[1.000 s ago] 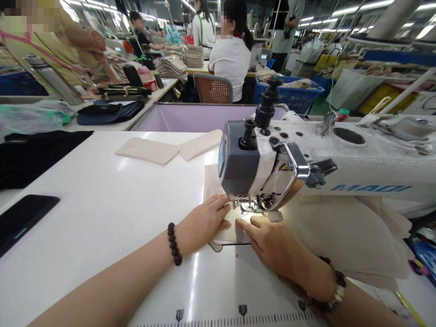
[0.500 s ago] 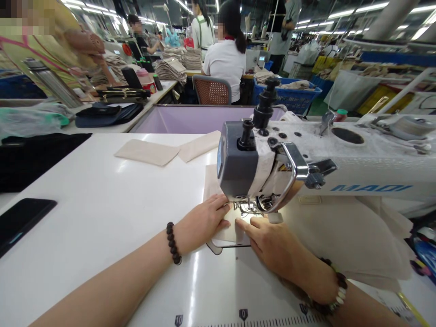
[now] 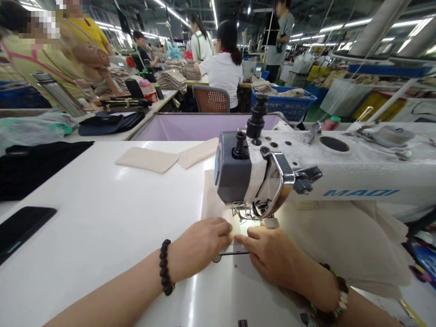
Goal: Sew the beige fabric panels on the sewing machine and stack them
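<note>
A strip of beige fabric (image 3: pixel 211 195) lies under the head of a sewing machine (image 3: pixel 235 168), running toward me past the presser foot (image 3: pixel 245 212). My left hand (image 3: pixel 200 243), a dark bead bracelet on its wrist, is closed at the strip's near left part, fingertips drawn together on the cloth. To the right of it, my right hand (image 3: pixel 275 254) rests low in front of the needle area. Its index finger stretches to the cloth's edge near my left fingertips, and the other fingers lie loosely apart. A larger beige fabric panel (image 3: pixel 334 245) spreads beneath the machine arm, behind my right hand.
Two beige fabric pieces (image 3: pixel 148 159) lie farther back on the white table (image 3: pixel 119 227). A phone (image 3: pixel 25 231) and black cloth (image 3: pixel 41 168) are at the left. Beyond the lilac bin (image 3: pixel 204 127), a person in white (image 3: pixel 223 72) sits among fabric stacks.
My left hand has slid toward me and left, its fingers now more bunched. My right hand stays nearly in place. The camera view has shifted slightly.
</note>
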A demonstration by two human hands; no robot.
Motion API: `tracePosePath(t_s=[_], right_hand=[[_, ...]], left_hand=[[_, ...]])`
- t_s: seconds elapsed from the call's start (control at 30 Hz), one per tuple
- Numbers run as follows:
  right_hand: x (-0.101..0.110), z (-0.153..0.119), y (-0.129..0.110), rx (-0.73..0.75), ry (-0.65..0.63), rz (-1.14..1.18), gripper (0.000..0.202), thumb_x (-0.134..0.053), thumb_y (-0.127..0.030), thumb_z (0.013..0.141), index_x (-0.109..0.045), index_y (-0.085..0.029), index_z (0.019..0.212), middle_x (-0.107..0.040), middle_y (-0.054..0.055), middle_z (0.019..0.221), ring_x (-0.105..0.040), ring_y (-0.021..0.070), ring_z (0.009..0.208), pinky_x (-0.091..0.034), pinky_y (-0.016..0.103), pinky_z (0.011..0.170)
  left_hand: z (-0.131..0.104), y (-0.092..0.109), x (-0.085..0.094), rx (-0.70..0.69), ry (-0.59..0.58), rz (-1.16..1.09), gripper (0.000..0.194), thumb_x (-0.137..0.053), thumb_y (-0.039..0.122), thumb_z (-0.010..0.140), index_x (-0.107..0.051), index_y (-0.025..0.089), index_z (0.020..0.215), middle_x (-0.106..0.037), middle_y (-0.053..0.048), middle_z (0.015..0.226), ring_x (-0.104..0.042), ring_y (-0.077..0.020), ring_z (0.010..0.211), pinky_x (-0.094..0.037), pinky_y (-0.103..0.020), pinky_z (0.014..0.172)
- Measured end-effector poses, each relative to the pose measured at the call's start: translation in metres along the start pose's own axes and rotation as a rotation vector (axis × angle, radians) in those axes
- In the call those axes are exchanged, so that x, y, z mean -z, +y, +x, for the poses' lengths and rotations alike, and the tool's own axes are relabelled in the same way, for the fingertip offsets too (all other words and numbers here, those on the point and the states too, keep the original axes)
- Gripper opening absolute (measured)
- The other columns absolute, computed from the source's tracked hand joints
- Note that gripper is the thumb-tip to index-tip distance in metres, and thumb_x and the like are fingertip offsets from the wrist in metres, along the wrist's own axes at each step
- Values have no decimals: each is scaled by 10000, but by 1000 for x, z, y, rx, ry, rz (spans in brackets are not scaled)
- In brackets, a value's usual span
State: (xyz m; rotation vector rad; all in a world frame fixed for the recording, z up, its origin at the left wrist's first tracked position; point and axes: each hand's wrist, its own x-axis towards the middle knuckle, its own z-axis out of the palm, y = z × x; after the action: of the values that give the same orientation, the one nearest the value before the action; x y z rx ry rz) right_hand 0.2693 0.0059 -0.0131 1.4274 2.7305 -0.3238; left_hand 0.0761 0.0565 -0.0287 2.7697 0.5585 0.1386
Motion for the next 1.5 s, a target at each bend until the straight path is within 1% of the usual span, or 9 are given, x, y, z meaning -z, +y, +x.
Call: tracePosePath(t_s=[0.13, 0.23, 0.4, 0.47, 0.6, 0.77, 1.0, 1.33, 1.5], right_hand=[[-2, 1, 0, -37, 48, -19, 311, -422, -131, 818, -552, -227, 1084, -614, 10, 786, -518, 133, 644, -299, 265, 542], [-5, 4, -1, -97, 88, -37, 375, -438, -107, 804, -530, -232, 1146, -640, 6, 815, -538, 130, 643, -321, 260, 542], [-10, 10, -1, -206, 85, -54, 427, -411, -96, 813, -495, -230, 1210, -661, 32, 919, -596, 159, 778, -412, 263, 665], [-11, 11, -1, -216, 82, -41, 453, -408, -84, 802, -477, -224, 1227, -655, 47, 958, -598, 169, 838, -429, 273, 713], [-11, 12, -1, -230, 83, -13, 459, -409, -70, 785, -491, -224, 1209, -649, 49, 957, -593, 177, 843, -436, 280, 727], [-8, 12, -3, -247, 61, -10, 448, -406, -61, 782, -510, -216, 1189, -648, 46, 960, -588, 182, 819, -428, 279, 719], [-6, 11, -2, -231, 100, 40, 440, -404, -54, 763, -530, -221, 1150, -649, 30, 945, -573, 145, 752, -393, 243, 663], [-8, 12, -3, -233, 112, 9, 443, -409, -32, 743, -538, -214, 1126, -652, 30, 932, -576, 150, 736, -392, 249, 643], [-9, 12, -3, -240, 139, 21, 439, -416, -33, 735, -546, -215, 1112, -653, 28, 928, -582, 149, 761, -399, 248, 676]], left_hand=[[2, -2, -2, 39, 40, 3, 209, -384, 162, 919, -590, 128, 922, -568, -58, 940, -531, -168, 908, -465, -275, 835], [6, -7, -2, 59, 95, 17, 206, -393, 178, 918, -595, 139, 907, -569, -60, 924, -542, -175, 919, -470, -289, 838], [12, -12, -3, 89, 147, 24, 170, -449, 144, 888, -590, 124, 795, -571, -51, 882, -559, -166, 872, -483, -260, 803], [14, -15, -4, 107, 160, 29, 165, -447, 131, 886, -593, 123, 808, -579, -51, 877, -564, -169, 857, -483, -268, 804], [15, -20, -8, 146, 146, 35, 134, -455, 153, 887, -585, 123, 894, -595, -71, 959, -567, -194, 907, -475, -305, 831], [16, -23, -8, 192, 116, 36, 116, -476, 150, 877, -584, 126, 911, -605, -79, 954, -570, -208, 913, -478, -318, 825], [17, -19, -4, 198, 110, 28, 138, -462, 138, 882, -589, 133, 938, -606, -77, 993, -564, -203, 945, -476, -319, 839], [18, -16, -3, 226, 146, 54, 116, -499, 101, 849, -607, 125, 883, -612, -77, 950, -591, -207, 855, -501, -328, 794], [19, -11, -1, 227, 130, 87, 130, -480, 99, 859, -606, 127, 876, -613, -76, 944, -589, -197, 866, -490, -311, 823]])
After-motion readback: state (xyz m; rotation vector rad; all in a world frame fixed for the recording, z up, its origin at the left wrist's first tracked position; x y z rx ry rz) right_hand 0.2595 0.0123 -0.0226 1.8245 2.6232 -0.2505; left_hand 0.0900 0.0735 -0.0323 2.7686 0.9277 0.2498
